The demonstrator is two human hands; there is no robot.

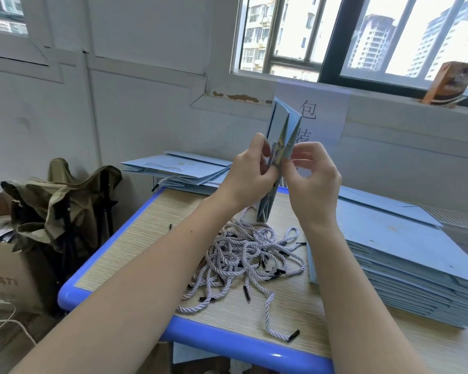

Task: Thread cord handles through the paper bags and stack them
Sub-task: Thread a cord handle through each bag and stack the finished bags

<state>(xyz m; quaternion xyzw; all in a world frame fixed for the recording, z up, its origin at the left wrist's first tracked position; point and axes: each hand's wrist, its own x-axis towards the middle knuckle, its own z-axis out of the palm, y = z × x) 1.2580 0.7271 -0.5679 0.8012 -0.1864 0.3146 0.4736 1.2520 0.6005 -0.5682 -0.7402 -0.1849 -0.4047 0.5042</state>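
- Hands, two of them, meet above the middle of the bench (pixel 135 233): the left hand (pixel 250 172) and the right hand (pixel 312 176) both pinch one light-blue paper bag (pixel 280 125) between them.
- That bag is held upright and folded flat, edge toward the camera, so its gusset folds show as narrow wedges; its lower end reaches down near the bench top.
- Left hand's fingers curl around the bag's left fold; right hand's thumb and forefinger pinch the right fold. Whether a cord end sits in that pinch cannot be told.
- One tangled heap of white twisted cords (pixel 249 257) with black tips lies on the bench below the hands; too many and too knotted to count.
- One tall stack of flat blue bags (pixel 405 252) lies at the right of the bench, well over a dozen layers.
- One smaller pile of bags (pixel 179 168) lies at the far left corner, cord handles showing on it; a few bags, exact number unclear.
- Beside the bench on the left: one cardboard box (pixel 8 276) and one folded olive-green camp chair (pixel 65 201).
- One orange carton (pixel 450 82) leans on the window sill.
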